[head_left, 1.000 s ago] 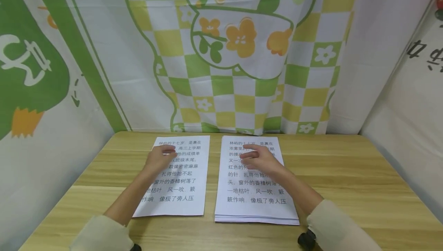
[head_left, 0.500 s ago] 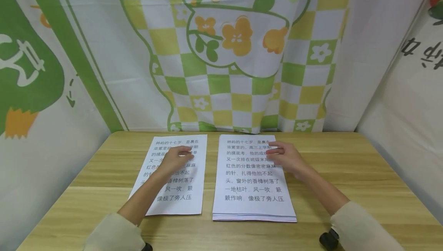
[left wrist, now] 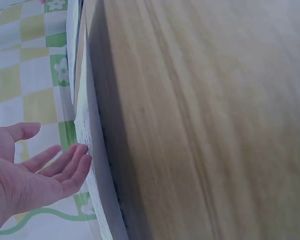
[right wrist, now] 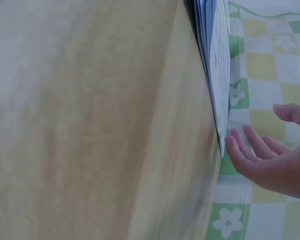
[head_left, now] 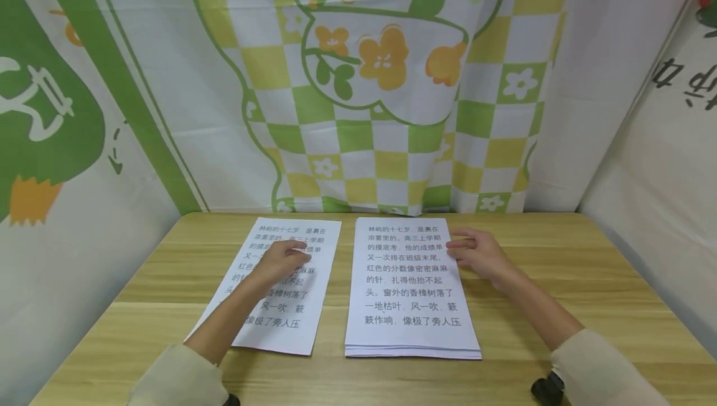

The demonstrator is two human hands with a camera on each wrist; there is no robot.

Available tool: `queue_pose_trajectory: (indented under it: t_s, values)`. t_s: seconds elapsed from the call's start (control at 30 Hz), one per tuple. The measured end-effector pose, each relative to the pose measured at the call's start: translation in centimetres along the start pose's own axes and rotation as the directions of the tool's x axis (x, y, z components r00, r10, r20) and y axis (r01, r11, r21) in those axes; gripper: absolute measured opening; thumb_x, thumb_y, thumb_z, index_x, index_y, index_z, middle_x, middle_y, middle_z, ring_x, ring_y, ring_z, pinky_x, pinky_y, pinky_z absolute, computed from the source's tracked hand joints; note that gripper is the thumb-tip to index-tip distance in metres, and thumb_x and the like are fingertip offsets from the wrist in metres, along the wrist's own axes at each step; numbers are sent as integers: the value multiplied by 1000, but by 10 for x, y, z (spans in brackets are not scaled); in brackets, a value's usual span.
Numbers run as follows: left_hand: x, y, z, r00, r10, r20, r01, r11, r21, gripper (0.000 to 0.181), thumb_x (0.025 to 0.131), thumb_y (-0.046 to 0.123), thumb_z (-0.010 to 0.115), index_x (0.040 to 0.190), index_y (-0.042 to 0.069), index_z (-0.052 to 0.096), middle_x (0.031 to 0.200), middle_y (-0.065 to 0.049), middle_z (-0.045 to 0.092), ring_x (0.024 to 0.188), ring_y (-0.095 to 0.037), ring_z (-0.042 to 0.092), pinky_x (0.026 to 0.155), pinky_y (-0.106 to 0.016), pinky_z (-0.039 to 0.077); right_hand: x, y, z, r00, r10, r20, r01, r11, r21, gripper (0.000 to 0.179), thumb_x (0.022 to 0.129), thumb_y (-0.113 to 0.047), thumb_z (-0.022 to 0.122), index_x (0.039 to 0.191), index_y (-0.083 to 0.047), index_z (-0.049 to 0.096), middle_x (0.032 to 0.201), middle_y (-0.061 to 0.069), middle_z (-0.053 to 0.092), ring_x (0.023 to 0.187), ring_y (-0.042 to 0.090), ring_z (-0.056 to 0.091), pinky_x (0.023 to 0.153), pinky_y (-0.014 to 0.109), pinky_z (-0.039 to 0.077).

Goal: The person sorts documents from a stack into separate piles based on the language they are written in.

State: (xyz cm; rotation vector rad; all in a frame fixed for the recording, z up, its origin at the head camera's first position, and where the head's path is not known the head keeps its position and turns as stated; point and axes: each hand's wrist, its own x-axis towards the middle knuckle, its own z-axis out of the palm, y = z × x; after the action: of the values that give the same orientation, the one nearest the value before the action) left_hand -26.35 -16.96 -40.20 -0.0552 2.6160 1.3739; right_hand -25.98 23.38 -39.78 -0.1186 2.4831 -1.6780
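On the left lies a printed paper sheet [head_left: 280, 331], tilted on the table, its top leaning right. Over its middle is my left hand [head_left: 278, 263], palm facing right, fingers loosely bent, pinching nothing. In the left wrist view, fingertips [left wrist: 82, 150] of that hand meet the paper's face. To the right lies a stack of printed paper sheets [head_left: 411, 331], lower edges slightly fanned. My right hand [head_left: 483, 256] is at the stack's upper right edge, fingers loosely bent. In the right wrist view, its fingertips [right wrist: 232, 142] are beside the stack's edge; contact is unclear.
A wooden table [head_left: 560, 306] carries both papers, with a narrow strip of bare wood between them. Behind stands a checkered, flower-printed curtain [head_left: 370, 169]. Printed cloth walls [head_left: 666, 175] close in both sides.
The left sheet has turned clockwise under my left hand, its bottom swinging left and its top right. My right hand has moved right, off the stack's face to its edge.
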Motion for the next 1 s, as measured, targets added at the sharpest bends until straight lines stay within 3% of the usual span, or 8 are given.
queue_pose_trajectory:
  t_s: [0.47, 0.7, 1.0]
  values:
    - [2, 11, 7, 1000, -1, -27, 1, 1000, 9, 51, 100, 23, 60, 144, -2, 55, 138, -26, 60, 124, -41, 60, 106, -54, 51, 1, 9, -13, 999, -5, -33, 5, 1000, 10, 59, 100, -2, 61, 151, 15, 36, 135, 36, 58, 118, 40, 66, 95, 41, 61]
    - [10, 22, 22, 999, -30, 27, 33, 990, -140, 50, 100, 20, 62, 147, 2, 55, 136, -23, 64, 115, -34, 66, 100, -44, 56, 5, 13, -16, 999, 35, -31, -32, 995, 93, 60, 103, -2, 58, 152, 16, 30, 141, 41, 50, 124, 46, 61, 99, 45, 59]
    - [17, 31, 43, 993, 10, 117, 27, 950, -311, 47, 102, 10, 59, 146, -5, 52, 134, -29, 63, 122, -39, 65, 100, -41, 58, 9, 15, -15, 995, 94, -28, -88, 982, 169, 63, 102, -1, 58, 154, 17, 26, 143, 42, 48, 108, 24, 72, 97, 38, 60]
